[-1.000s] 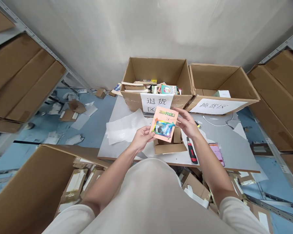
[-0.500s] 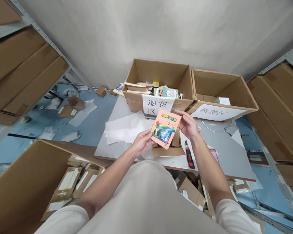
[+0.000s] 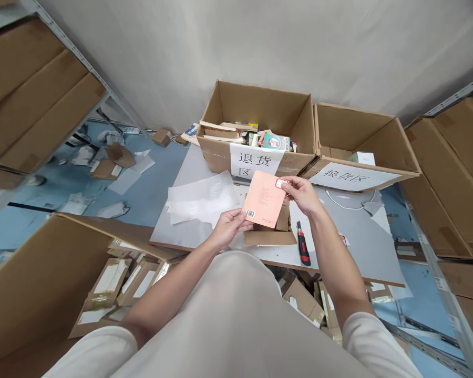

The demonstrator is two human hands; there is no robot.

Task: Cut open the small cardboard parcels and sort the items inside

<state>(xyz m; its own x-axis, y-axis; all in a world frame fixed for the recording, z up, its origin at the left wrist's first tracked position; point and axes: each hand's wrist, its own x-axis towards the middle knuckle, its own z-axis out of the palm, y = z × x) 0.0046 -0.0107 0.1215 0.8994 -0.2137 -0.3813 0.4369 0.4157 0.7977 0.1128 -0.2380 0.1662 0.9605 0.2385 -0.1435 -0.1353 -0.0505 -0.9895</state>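
A thin pink book (image 3: 265, 198) is held up over the table, its back cover with a barcode and small print facing me. My left hand (image 3: 230, 227) pinches its lower left corner. With thumb and fingers my right hand (image 3: 301, 194) grips the upper right edge, beside a small red-framed label. Beneath the book an opened small cardboard box (image 3: 270, 238) lies on the table, partly covered from view. A red and black utility knife (image 3: 303, 244) rests just right of that box. To the left, sheets of white paper (image 3: 201, 202) are spread out.
Behind the table's work area stand a carton (image 3: 260, 93) holding books and a second carton (image 3: 355, 116) with a small white box (image 3: 362, 158); both bear paper signs. A large carton (image 3: 27, 273) of parcels is at lower left. Shelves with boxes flank both sides.
The pink book has been turned over: its illustrated front cover faced me before, and its back cover shows now. Both hands still hold it.
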